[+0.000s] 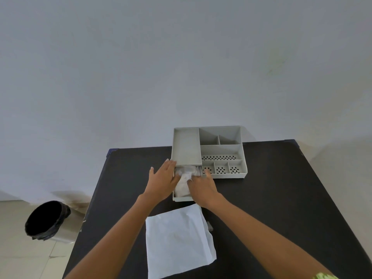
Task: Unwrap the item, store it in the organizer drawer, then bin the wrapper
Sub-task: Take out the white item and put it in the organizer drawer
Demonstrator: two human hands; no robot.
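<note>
Head view. Unwrapping apparently done: white wrapper (179, 241) flat on the worktop (281, 198), nearer than both hands. Item (184, 183) in the pulled-out organizer drawer (182, 198), between left hand (164, 183), spread flat at the drawer's edge, and right hand (202, 188), fingers curled on the item. Left: closing the drawer, binning the wrapper in the bin (47, 219), far left on the floor.
</note>
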